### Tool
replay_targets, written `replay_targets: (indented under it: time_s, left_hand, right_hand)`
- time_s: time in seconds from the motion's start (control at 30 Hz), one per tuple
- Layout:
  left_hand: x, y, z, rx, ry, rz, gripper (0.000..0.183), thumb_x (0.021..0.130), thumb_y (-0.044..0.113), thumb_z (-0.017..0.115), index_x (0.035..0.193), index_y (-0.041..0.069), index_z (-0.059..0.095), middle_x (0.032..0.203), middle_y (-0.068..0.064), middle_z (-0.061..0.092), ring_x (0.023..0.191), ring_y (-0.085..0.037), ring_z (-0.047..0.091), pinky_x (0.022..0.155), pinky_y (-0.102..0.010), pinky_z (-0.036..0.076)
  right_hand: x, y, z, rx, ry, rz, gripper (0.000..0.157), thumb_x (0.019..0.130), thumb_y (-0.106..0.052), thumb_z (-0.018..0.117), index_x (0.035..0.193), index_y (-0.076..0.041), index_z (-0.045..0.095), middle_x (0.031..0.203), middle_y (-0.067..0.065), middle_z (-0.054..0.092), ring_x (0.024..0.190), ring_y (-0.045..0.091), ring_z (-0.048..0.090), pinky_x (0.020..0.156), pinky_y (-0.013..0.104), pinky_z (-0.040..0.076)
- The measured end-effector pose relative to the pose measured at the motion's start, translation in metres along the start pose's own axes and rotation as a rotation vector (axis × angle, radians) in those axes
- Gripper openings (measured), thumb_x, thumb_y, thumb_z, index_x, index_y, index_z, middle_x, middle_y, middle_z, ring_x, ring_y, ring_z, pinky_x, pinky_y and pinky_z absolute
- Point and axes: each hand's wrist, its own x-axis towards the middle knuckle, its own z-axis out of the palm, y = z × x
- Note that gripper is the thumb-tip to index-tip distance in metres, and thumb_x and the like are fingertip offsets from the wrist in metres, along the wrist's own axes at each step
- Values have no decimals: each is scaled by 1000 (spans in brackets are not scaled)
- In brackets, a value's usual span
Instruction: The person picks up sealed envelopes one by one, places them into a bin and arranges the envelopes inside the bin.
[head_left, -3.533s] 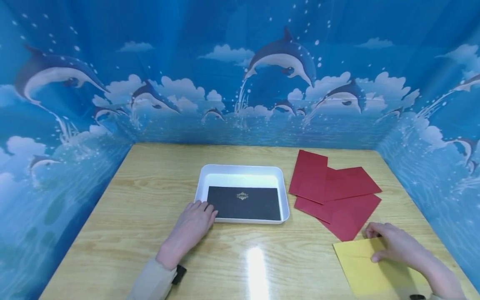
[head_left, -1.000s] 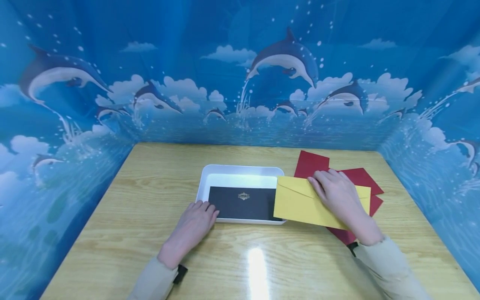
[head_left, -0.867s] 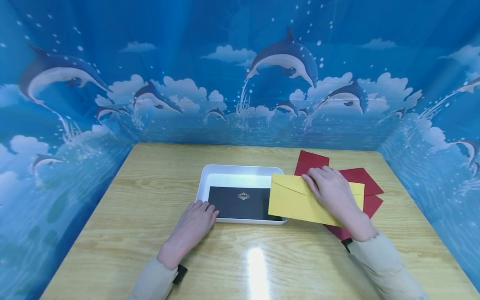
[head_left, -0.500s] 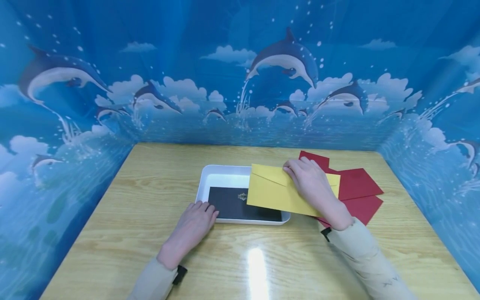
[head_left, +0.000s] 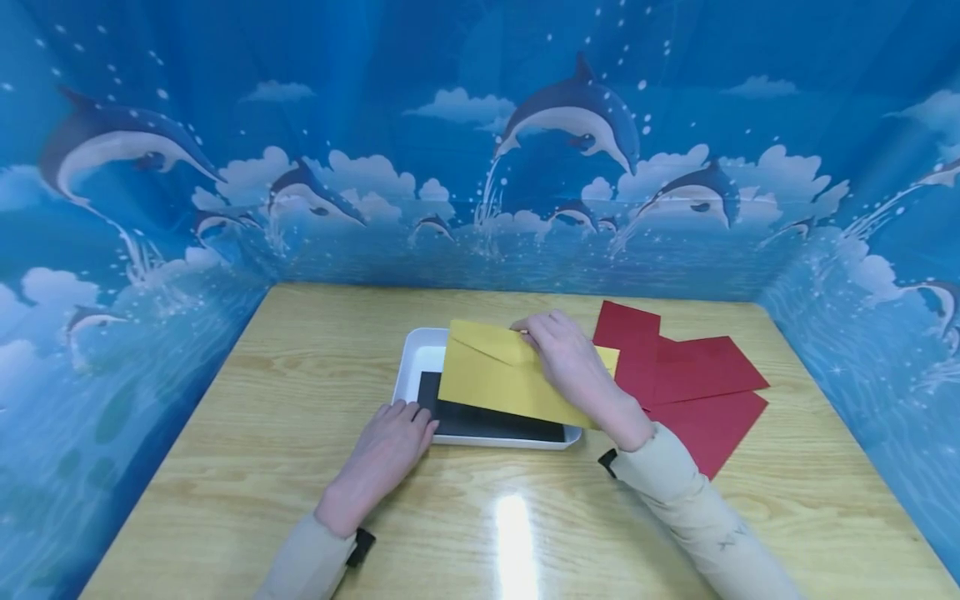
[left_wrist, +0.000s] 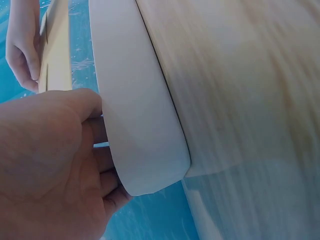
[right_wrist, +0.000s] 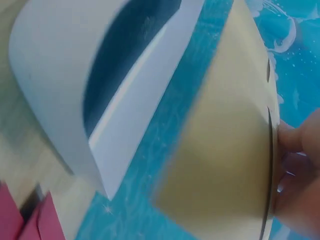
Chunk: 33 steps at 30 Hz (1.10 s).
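A yellow envelope [head_left: 487, 379], its flap line along the far edge, hangs tilted over the white tray [head_left: 410, 362]. My right hand [head_left: 573, 367] pinches it by that far edge; in the right wrist view the envelope [right_wrist: 220, 155] stands above the tray's rim. Inside the tray lies a black envelope [head_left: 495, 422], partly covered by the yellow one, its gold print hidden. At the tray's front left corner my left hand [head_left: 382, 454] grips the rim, the fingers [left_wrist: 106, 162] reaching over the wall in the left wrist view.
Several red envelopes [head_left: 697, 375] lie overlapping on the wooden table [head_left: 315, 350], right of the tray. A blue dolphin-print curtain [head_left: 375, 125] borders the table at the back and sides. Light glares near the front middle.
My right hand picked the yellow envelope up from the front right and carried it left, past the red envelopes and over the tray. My left hand has stayed at the tray's corner.
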Motion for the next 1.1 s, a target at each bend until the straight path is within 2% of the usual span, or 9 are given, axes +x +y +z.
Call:
replay_targets:
  time_s: [0.13,0.3,0.5,0.6,0.7,0.93,1.03,1.1]
  left_hand:
    - [0,-1,0,9,4,0,21,101,25,61,91,8,67,80,-3,60,75,-20,52,67,-34,44]
    - [1,-1,0,5,-8,5,21,102,25,60,90,8,66,81,-3,61,76,-21,53,69,-35,46]
    - [2,-1,-2,-24,-15,-1,21,103,24,60,91,7,66,84,-4,62,78,-21,53,71,-35,46]
    - [1,-1,-2,-39,-7,4,20,103,21,59,92,7,66,84,-4,61,79,-22,53,72,-35,45]
    - [1,-1,-2,-46,0,5,20,103,21,59,90,8,65,84,-4,60,78,-22,52,72,-35,45]
    - [0,0,-3,-57,6,-6,21,103,21,59,88,7,65,83,-5,60,77,-23,52,71,-36,45]
    - [0,0,-3,-55,7,-10,23,103,22,59,87,7,65,81,-5,59,76,-23,51,70,-36,44]
    - [0,0,-3,-53,6,-10,23,103,23,59,87,6,65,80,-6,59,75,-23,51,70,-36,44]
  right_hand:
    - [4,-3,12,9,-24,-8,26,97,5,61,121,-5,64,112,8,70,102,25,61,88,37,54]
    - [4,-5,27,24,-56,-39,31,98,9,56,124,-5,64,112,8,68,101,25,60,88,37,53]
    - [0,-4,41,40,-156,-71,32,98,6,58,125,-10,66,113,5,68,104,22,61,93,35,53]
    - [-3,-4,45,41,-175,-74,31,98,4,61,124,-10,67,111,5,68,107,23,63,94,36,53]
    - [-5,-3,47,36,-184,-61,30,96,1,65,124,-9,68,109,6,68,105,24,64,91,37,54]
    - [-18,4,39,83,-247,32,32,99,-10,66,131,-9,66,124,7,71,109,23,70,93,41,55]
    - [-26,12,31,95,-220,35,34,97,-10,68,131,-11,67,124,6,71,107,23,70,85,38,57]
    - [-31,19,24,91,-171,19,35,94,-8,71,129,-11,67,121,6,72,100,22,71,75,36,57]
